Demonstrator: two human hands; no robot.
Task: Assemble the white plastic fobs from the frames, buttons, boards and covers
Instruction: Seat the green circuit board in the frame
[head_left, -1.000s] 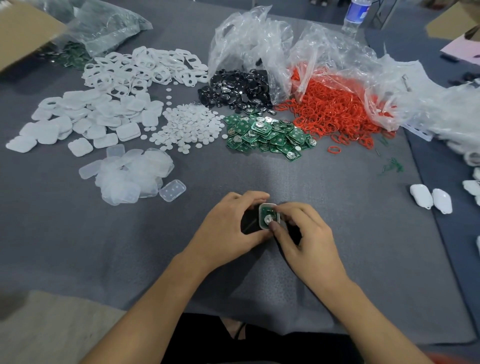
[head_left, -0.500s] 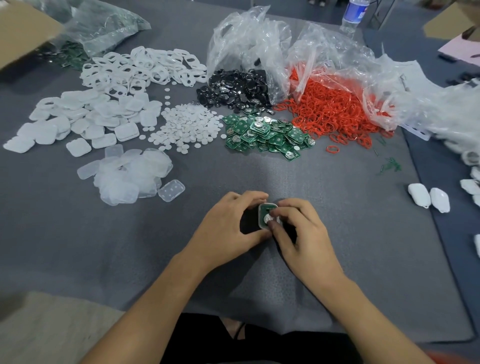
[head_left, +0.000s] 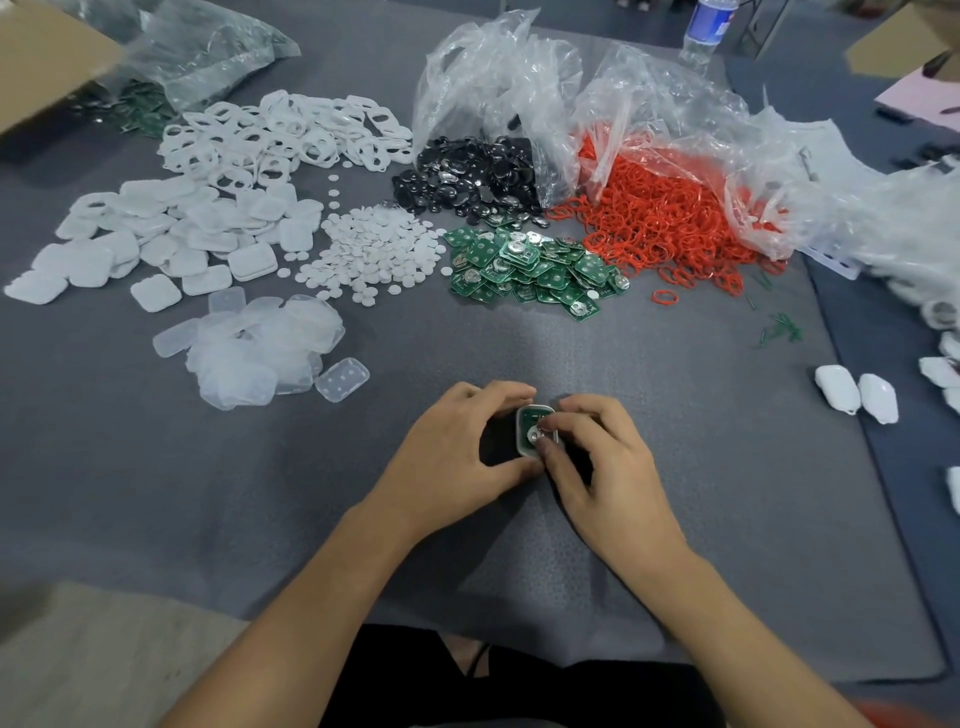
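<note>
- Half-built fob (head_left: 531, 434): white shell with a green board seated in it, face up. It sits at the front middle of the grey table (head_left: 727, 509), between both hands. Whether it touches the surface cannot be told.
- Left hand (head_left: 452, 452): fingers curled over the fob's far edge, thumb at its near edge, gripping it.
- Right hand (head_left: 608, 467): fingers bent, thumb and forefinger tips pinching the fob's right side, thumb tip on the board's silver disc.
- Green boards (head_left: 530, 265): loose heap, centre of table.
- White buttons (head_left: 369, 249): small round discs, heap just left of the boards.
- White frames (head_left: 280, 135): open rings, heap at far left.
- White covers (head_left: 171, 239): solid squarish shells, in front of the frames.
- Translucent pads (head_left: 260, 348): heap nearest the left hand.
- Black discs (head_left: 467, 176) and red rings (head_left: 665, 213): each spilling from a clear bag, behind the boards.
- Finished fobs (head_left: 857, 395): two, side by side, at right.
</note>
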